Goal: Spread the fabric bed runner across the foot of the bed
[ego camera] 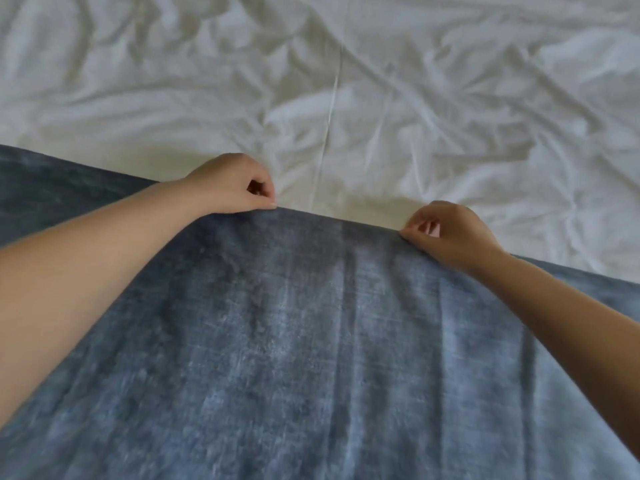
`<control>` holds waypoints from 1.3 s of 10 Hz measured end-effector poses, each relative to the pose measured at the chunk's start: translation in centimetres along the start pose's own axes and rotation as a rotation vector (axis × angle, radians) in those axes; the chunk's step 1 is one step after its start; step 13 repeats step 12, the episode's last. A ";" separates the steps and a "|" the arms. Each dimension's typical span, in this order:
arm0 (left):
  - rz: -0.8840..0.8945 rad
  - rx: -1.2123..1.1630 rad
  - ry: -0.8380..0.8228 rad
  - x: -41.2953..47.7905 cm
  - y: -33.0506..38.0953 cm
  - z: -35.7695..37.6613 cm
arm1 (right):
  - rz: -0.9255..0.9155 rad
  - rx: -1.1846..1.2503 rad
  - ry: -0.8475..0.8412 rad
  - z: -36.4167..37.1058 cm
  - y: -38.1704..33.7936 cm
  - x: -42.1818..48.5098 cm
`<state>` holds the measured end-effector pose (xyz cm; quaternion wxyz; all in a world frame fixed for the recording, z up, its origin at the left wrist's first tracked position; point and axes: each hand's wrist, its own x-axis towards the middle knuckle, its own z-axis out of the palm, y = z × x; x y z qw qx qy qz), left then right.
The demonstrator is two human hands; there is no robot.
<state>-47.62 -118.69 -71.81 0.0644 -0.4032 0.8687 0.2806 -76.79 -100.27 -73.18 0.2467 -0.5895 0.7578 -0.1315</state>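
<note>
We pinch the far edge of the runner (277,341) with both hands, the left hand (235,183) at middle left and the right hand (446,233) at middle right, fingers curled on the hem. We judge the cloth soft, limp and rather light, so it is best held at this edge, hands apart. It is blue-grey and velvety with long creases, and it fills the lower frame over the wrinkled white sheet (415,98).
</note>
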 end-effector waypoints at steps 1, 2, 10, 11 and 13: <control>0.006 -0.031 -0.047 0.6 -0.1 -0.1 | 0.001 -0.008 -0.041 -0.2 -0.1 0.2; 0.049 0.011 0.008 0.7 -0.2 0.6 | 0.030 -0.034 -0.054 0.2 -0.2 0.5; -0.092 0.275 0.213 -3.2 -6.6 -2.0 | -0.028 -0.221 -0.103 7.1 -16.2 6.8; -0.110 0.276 0.252 -3.5 -5.0 -3.4 | -0.023 -0.200 -0.098 5.8 -16.9 6.1; -0.080 0.306 0.330 -3.4 -2.2 -5.8 | 0.002 -0.201 0.069 2.6 -17.1 5.8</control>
